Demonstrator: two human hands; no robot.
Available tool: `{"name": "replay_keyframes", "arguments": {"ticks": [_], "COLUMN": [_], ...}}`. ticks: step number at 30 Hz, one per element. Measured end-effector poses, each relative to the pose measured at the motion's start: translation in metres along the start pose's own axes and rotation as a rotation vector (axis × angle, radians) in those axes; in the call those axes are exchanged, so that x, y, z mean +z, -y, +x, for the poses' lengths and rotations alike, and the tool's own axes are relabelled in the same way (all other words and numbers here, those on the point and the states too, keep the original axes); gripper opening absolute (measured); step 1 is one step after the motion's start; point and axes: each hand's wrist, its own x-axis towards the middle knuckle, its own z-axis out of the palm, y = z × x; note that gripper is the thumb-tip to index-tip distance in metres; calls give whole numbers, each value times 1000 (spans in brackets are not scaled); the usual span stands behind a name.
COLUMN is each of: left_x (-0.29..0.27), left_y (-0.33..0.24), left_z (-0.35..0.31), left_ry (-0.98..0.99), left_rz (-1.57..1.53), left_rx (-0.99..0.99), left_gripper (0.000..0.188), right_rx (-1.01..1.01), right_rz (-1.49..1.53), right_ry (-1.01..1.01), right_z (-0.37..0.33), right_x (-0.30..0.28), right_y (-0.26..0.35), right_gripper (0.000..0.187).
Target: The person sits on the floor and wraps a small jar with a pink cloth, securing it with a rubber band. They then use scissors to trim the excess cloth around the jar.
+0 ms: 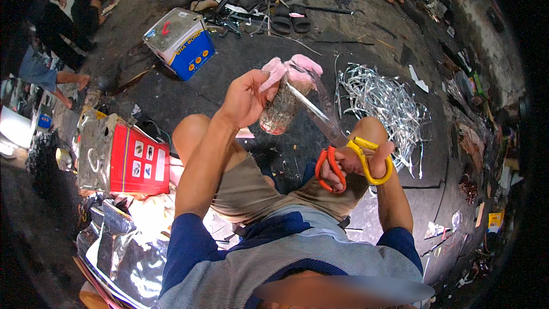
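My left hand [245, 98] is closed on a pink, soft-looking piece of material [274, 72], pinching it between thumb and fingers. Just under it stands a rough, brownish-grey cylinder like a short log [280, 109], and more pink material lies over its top. In my right hand [354, 163] is a large pair of scissors [333, 131] with one orange and one yellow handle loop. Its long metal blades are parted and reach up to the pink material. Whether the blades touch it, I cannot tell.
A heap of shiny silver strips [386, 103] lies to the right. A blue and white square tin [180, 43] stands ahead, a red tin [134, 157] at my left. Silver sheets [126, 252] lie near-left, sandals [290, 19] farther off. Other people [88, 8] are at the far left and far right.
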Motion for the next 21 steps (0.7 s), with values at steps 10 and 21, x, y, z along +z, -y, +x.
{"name": "replay_keyframes", "arguments": {"ticks": [10, 21], "left_x": [6, 11], "left_y": [1, -2], "left_z": [1, 0], "left_ry": [208, -16], "left_rz": [149, 303], "left_rx": [-129, -136], "left_gripper": [23, 28], "right_rx": [14, 77], "right_rz": [69, 66], "right_ry": [-8, -83], "right_z": [4, 1], "right_x": [11, 16], "right_y": [2, 0], "right_gripper": [126, 123]}}
